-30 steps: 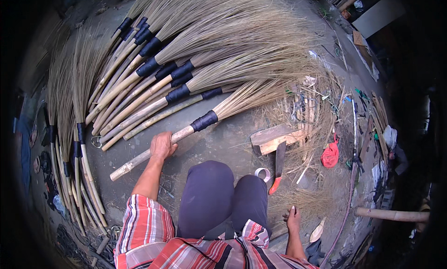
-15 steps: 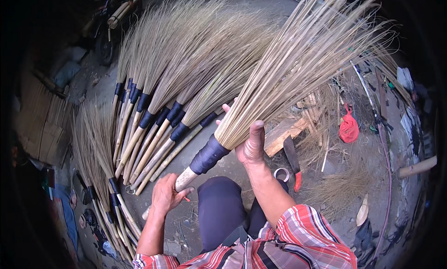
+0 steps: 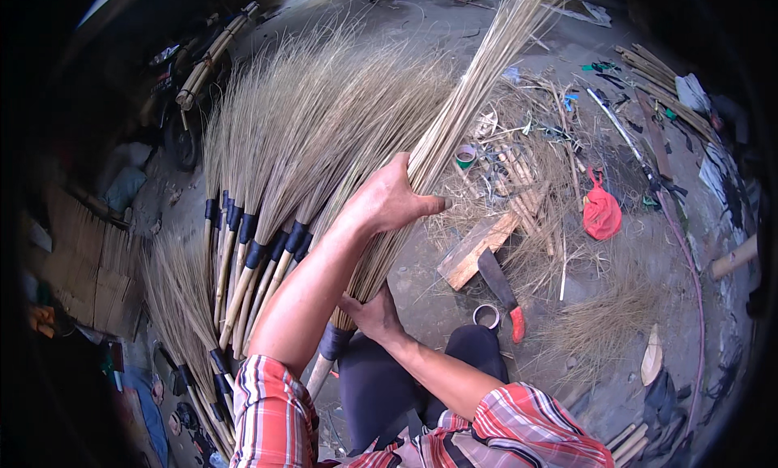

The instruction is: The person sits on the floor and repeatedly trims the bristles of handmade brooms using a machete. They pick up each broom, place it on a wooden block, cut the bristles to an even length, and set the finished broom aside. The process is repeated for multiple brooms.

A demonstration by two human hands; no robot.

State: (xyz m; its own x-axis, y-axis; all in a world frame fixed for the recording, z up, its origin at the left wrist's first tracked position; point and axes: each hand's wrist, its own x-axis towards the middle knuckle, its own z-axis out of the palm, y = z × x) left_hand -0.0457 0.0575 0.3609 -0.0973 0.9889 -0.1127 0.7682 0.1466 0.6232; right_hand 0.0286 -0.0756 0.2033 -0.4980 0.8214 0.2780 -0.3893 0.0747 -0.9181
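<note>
A stick broom (image 3: pixel 462 111) with long straw-coloured bristles slants across my lap, its tips pointing far and to the right. My left hand (image 3: pixel 391 196) is wrapped round the middle of its bristles and squeezes them narrow, thumb on the right side. Lower down, my right hand (image 3: pixel 376 314) grips the bristles just above the dark binding. The pale handle (image 3: pixel 321 374) runs down beside my left knee, partly behind my left arm. Close on the left lies a row of similar brooms (image 3: pixel 279 168), several with dark-bound necks and bamboo handles.
More brooms (image 3: pixel 190 298) lie at the lower left. On the right are a red-handled machete (image 3: pixel 502 286) by a split wood block (image 3: pixel 478 253), a tape roll (image 3: pixel 486 316) near my right knee, a red bag (image 3: pixel 601 212) and loose bristle scraps (image 3: pixel 604 326). A motorbike wheel (image 3: pixel 182 148) stands far left.
My left hand has left the handle and moved up onto the bristles. The right hand has shifted down and left, near the binding. The broom is lower, its bristles gathered tighter.
</note>
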